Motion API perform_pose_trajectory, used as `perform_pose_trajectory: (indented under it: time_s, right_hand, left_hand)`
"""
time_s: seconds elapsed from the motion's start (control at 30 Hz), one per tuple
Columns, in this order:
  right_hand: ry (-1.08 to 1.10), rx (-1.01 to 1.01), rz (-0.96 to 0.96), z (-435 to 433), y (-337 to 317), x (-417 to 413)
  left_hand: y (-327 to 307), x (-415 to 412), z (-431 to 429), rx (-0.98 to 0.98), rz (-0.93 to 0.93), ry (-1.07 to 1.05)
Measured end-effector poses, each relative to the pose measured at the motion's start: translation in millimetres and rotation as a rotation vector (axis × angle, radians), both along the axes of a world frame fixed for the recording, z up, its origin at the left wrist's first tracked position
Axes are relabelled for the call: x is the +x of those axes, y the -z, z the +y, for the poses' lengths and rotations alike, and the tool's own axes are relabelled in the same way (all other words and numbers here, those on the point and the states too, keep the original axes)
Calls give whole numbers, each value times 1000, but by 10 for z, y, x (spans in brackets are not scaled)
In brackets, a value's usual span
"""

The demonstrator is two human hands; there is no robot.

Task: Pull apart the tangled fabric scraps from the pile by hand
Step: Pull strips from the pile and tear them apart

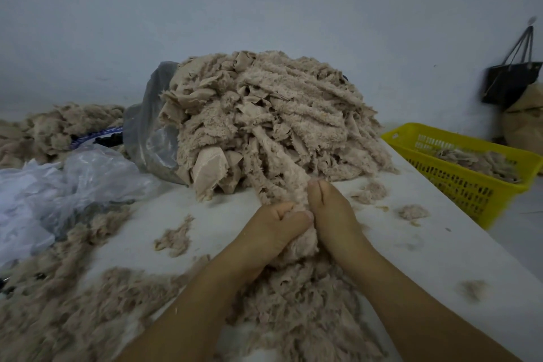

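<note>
At the pile's (270,114) foot, both hands (305,220) grip one scrap (296,185).

Feed is dim and flat, with a cool grey-blue cast; I can't place the source, possibly overhead. Shadows soft, faint under the fabric scraps (264,126). No glare, only dull sheen on the plastic bag (152,138). Wide-angle bend bows the table edge (435,195) at right and stretches the black bag (511,82). Fine pile texture smears; bottom corners softest.
</note>
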State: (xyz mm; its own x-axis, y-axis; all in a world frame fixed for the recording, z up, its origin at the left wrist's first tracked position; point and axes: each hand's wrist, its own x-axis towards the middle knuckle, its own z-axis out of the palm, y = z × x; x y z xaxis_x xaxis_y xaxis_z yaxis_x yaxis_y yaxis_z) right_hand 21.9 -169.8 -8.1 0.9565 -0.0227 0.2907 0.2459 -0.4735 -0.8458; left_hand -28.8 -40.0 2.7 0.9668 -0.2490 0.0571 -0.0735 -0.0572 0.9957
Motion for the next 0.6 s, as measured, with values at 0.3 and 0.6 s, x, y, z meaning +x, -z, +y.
perform_pose_trajectory:
  time_s: [0.3,0.6]
  right_hand:
    - [137,90,-61,-281,5,64]
    - [-464,-215,50,44,26,-198]
  left_hand:
    - [-113,86,151,-521,194,-217]
    - [-99,217,331,-914,322,-252]
